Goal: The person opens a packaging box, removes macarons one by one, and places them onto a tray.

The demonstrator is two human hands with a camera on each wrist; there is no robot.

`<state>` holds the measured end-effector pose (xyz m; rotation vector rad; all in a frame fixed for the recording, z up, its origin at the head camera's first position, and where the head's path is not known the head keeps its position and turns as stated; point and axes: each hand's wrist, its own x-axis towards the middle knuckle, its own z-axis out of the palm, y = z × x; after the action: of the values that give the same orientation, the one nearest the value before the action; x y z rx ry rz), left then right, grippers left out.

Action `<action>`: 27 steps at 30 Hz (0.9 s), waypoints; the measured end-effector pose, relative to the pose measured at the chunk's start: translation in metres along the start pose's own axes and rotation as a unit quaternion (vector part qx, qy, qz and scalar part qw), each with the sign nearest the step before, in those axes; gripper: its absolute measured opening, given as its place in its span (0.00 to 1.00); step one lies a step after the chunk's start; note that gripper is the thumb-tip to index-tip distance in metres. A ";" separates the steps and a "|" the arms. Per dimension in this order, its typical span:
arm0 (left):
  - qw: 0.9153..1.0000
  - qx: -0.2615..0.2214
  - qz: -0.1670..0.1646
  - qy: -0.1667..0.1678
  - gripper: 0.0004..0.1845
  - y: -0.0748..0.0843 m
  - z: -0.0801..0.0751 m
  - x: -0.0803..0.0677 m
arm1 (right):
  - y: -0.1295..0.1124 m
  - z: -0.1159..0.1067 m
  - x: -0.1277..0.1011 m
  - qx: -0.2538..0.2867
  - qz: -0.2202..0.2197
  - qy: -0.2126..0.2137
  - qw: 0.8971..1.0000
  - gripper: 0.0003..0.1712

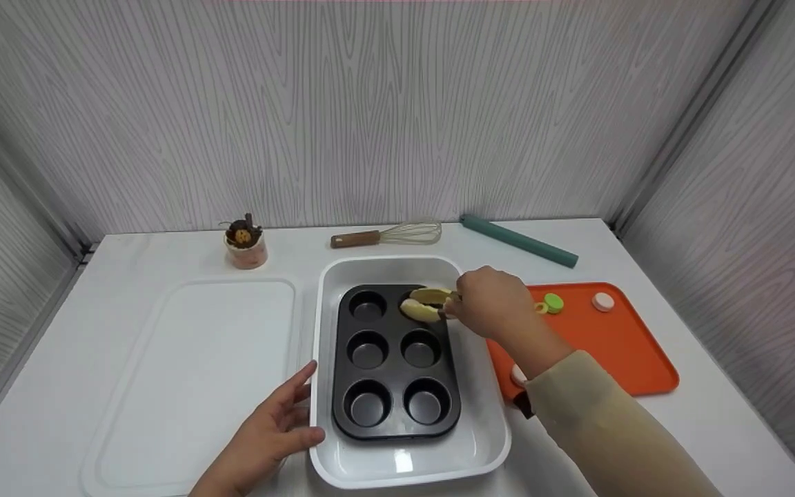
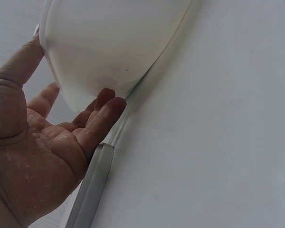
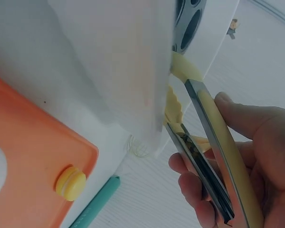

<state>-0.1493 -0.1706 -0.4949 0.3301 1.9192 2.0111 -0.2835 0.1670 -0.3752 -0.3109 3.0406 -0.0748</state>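
My right hand (image 1: 497, 304) grips a pair of tongs (image 3: 218, 147) with metal arms and pale yellow scalloped tips. The tips hover at the far right cup of a dark muffin pan (image 1: 397, 366); whether anything sits between them, I cannot tell. The pan lies inside a deep white tub (image 1: 477, 449), and its other cups show bare bottoms. At the tub's left side, my left hand (image 1: 266, 435) touches the rim and outer wall with loosely bent fingers. The left wrist view shows that hand (image 2: 52, 137) against the tub's wall (image 2: 104, 47).
An orange tray (image 1: 618, 352) to the right holds small macaron-like pieces, including a green one (image 1: 553, 303), a white one (image 1: 602, 301) and a yellow one (image 3: 71, 183). Behind lie a whisk (image 1: 363, 239), a teal rod (image 1: 522, 241) and a small pot (image 1: 246, 255). A white board (image 1: 204, 373) is left.
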 end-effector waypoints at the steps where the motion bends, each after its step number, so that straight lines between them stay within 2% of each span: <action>1: 1.000 -0.001 -0.001 0.000 0.52 0.000 0.000 0.000 | 0.000 0.001 -0.001 0.002 0.003 0.001 1.000 0.19; 12: 1.000 -0.001 -0.002 -0.004 0.53 0.001 0.000 0.000 | 0.004 0.007 -0.008 0.043 0.032 0.012 0.999 0.19; 22: 0.999 -0.008 0.015 -0.034 0.52 -0.003 -0.002 0.000 | 0.011 -0.006 -0.020 0.030 0.009 0.050 0.998 0.20; 27: 0.999 -0.011 0.026 -0.034 0.49 -0.005 -0.004 0.002 | 0.020 -0.019 -0.031 0.017 0.006 0.071 0.997 0.20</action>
<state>-0.1522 -0.1737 -0.5006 0.4427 1.8649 2.0245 -0.2591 0.1935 -0.3548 -0.2953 3.1779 -0.1554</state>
